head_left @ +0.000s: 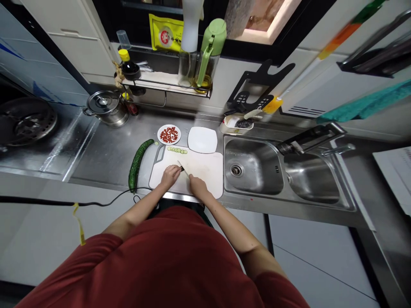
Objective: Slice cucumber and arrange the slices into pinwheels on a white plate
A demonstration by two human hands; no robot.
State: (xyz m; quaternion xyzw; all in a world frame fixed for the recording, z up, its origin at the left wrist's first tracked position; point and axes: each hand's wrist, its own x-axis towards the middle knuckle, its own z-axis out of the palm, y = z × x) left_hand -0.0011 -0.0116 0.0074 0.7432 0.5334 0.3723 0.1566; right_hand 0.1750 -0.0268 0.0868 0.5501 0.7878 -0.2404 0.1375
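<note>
Over the near half of the white cutting board [208,171], my right hand [198,187] is closed around the handle of a knife [185,170], its blade pointing up and left. My left hand [171,175] is closed beside the blade, its fingertips at a small dark piece [182,169] too small to identify. A row of green slices [177,150] lies along the board's far edge. Left of the board rests a long green cucumber [136,166]. Behind the board are a white plate of red chopped pieces [168,134] and a bare white plate [202,140].
A double sink [253,167] with a faucet [338,149] is on the right. A lidded steel pot [107,109] stands back left, near a stove [27,122]. Bottles stand on a wall rack [167,84]. A black cable [93,204] crosses the counter's front edge.
</note>
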